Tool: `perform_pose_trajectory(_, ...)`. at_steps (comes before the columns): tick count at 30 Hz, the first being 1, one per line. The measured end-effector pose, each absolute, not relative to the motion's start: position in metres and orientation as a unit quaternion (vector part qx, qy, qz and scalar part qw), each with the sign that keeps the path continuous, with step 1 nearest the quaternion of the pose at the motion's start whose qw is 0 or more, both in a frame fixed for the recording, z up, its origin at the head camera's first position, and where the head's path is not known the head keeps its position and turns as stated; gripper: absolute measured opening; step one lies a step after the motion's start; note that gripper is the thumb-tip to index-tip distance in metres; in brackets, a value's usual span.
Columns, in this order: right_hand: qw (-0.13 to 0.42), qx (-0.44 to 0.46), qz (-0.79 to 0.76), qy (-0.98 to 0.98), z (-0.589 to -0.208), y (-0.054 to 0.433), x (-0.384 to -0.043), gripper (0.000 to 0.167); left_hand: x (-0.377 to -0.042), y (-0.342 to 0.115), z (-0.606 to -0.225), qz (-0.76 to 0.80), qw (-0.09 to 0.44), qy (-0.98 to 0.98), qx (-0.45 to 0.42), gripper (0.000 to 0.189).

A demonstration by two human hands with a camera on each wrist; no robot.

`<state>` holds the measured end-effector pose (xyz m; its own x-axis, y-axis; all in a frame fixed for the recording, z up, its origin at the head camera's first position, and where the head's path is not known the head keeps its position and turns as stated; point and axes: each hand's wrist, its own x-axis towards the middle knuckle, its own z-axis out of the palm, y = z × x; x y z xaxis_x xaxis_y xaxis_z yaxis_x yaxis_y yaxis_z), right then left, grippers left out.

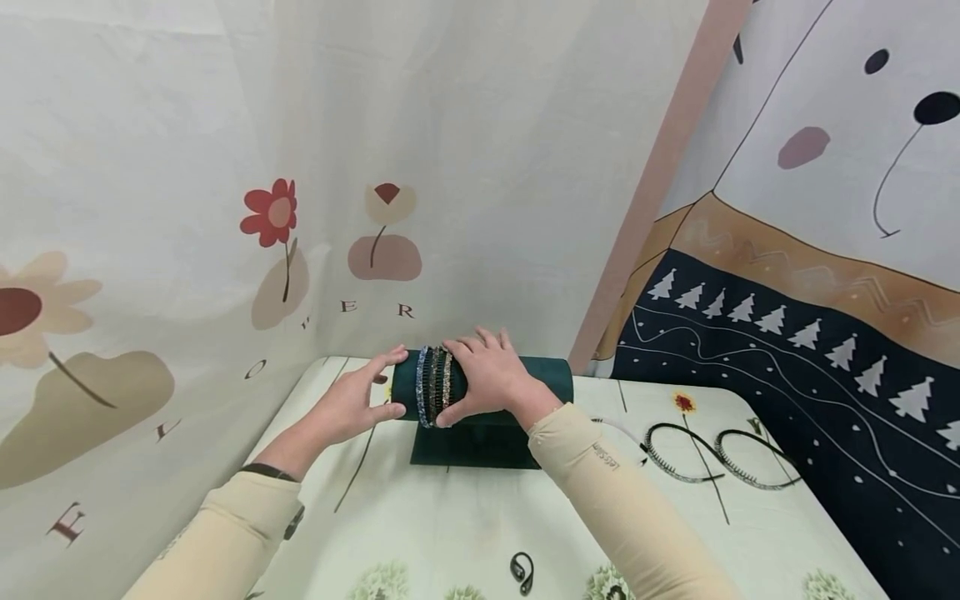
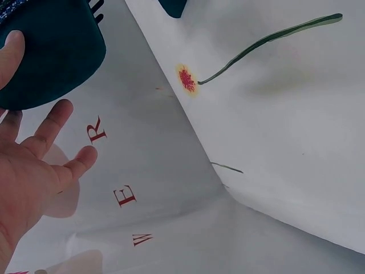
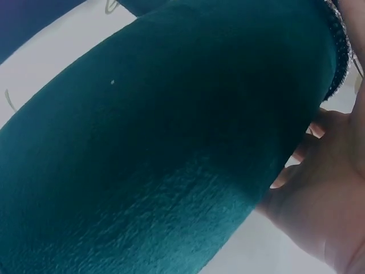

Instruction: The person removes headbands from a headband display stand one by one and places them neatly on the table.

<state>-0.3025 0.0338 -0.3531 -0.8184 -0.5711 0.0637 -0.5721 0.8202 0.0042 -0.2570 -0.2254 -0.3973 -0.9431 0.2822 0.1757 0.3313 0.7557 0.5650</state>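
A dark green padded roll stand (image 1: 555,379) bears several beaded headbands side by side: a blue one (image 1: 422,387), a dark one (image 1: 433,392) and a pinkish one (image 1: 447,379). My right hand (image 1: 491,379) reaches over the roll, thumb low and index finger high at the pinkish headband, holding it across the roll. My left hand (image 1: 341,408) spans the roll's left end, its thumb on the padding. In the left wrist view, that hand's (image 2: 28,177) other fingers spread out straight beside the roll (image 2: 63,57). The right wrist view is mostly filled by the roll (image 3: 159,137).
Two dark beaded headbands (image 1: 678,478) (image 1: 757,483) lie on the table right of the stand, with a white band (image 1: 622,429) partly behind my right arm. A black ear-hook earphone (image 1: 522,573) lies near the front. Printed fabric walls (image 1: 487,167) enclose the back and sides.
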Motion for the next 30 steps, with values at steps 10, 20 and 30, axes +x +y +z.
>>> perform_pose_trajectory(10, 0.028, 0.267, -0.016, -0.963, -0.356, 0.034, -0.302, 0.118, -0.256, -0.224, -0.395, -0.312, 0.032, -0.937, -0.155, 0.091)
perform_pose_trajectory(20, -0.010, 0.267, 0.014, -0.964, -0.350, 0.077, -0.306, 0.117, -0.254, -0.227, -0.393, -0.306, 0.034, -0.938, -0.159, 0.093)
perform_pose_trajectory(30, -0.041, 0.258, 0.073, -0.962, -0.349, 0.149, -0.309, 0.110, -0.256, -0.228, -0.396, -0.305, 0.028, -0.939, -0.155, 0.094)
